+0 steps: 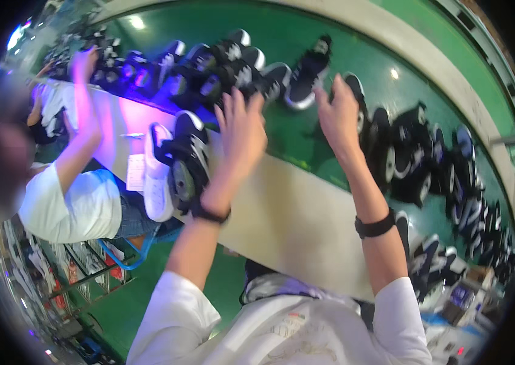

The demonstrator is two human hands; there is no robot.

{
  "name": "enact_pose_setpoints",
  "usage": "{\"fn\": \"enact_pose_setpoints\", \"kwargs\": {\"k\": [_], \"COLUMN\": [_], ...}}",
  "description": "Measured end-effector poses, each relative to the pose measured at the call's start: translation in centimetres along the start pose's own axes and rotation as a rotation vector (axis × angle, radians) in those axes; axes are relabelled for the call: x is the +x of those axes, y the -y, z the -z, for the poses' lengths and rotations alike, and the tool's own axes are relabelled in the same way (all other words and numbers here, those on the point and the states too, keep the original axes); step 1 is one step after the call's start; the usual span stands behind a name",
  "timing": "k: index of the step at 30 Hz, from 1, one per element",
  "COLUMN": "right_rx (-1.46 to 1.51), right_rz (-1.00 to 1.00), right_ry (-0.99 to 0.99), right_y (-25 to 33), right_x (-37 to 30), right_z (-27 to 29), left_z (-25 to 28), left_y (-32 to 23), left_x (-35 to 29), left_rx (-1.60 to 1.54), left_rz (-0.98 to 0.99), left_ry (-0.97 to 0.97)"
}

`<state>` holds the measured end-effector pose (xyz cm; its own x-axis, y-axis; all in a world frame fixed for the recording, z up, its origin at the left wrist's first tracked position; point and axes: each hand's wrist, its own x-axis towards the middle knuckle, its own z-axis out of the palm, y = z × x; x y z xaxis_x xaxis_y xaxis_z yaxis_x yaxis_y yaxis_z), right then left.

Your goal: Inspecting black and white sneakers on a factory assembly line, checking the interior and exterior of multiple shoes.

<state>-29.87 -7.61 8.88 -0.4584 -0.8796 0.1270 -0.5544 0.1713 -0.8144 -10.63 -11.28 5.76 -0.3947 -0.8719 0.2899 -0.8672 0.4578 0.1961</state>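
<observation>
My left hand is raised over the far edge of the pale bench, fingers spread and nothing in it. Near its fingertips, a black sneaker with a white sole stands in a row on the green surface. My right hand reaches over that surface with thumb and fingers apart. Just beside it is a black sneaker, partly covered by the hand; whether they touch is unclear. Between and beyond both hands lies a single black sneaker. Left of my left forearm, a black pair rests on the bench.
The pale bench runs in front of me. A white shoe-shaped piece and a small card lie at its left. A co-worker in a white shirt sits there, one arm extended. More black sneakers crowd the right.
</observation>
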Motion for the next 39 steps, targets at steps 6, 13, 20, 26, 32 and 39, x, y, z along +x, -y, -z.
{"fn": "enact_pose_setpoints", "kwargs": {"k": [6,13,20,26,32,39], "right_rx": [-0.456,0.355,0.177,0.031,0.010,0.026], "right_rz": [-0.330,-0.288,-0.011,0.287,0.153,0.148], "right_ry": [-0.147,-0.060,0.744,0.799,0.624,0.727], "right_y": [-8.7,-6.2,-0.9,-2.1,-1.7,-1.5], "right_x": [7.6,4.5,-13.0,-20.1,-22.9,-22.8], "right_z": [-11.6,-5.6,11.3,10.9,10.8,12.3], "left_z": [2.7,1.3,4.7,5.6,4.7,3.7], "left_y": [-3.1,-1.9,-0.5,-0.8,-1.3,-3.6], "left_x": [-18.5,-22.7,-17.7,-15.6,-13.1,-13.8], "left_rx": [-0.410,-0.424,-0.973,-1.386,-1.195,-0.846], "left_rz": [-0.003,-0.058,0.255,0.047,-0.118,-0.460], "left_ry": [0.336,0.370,0.144,0.972,1.266,1.017]}}
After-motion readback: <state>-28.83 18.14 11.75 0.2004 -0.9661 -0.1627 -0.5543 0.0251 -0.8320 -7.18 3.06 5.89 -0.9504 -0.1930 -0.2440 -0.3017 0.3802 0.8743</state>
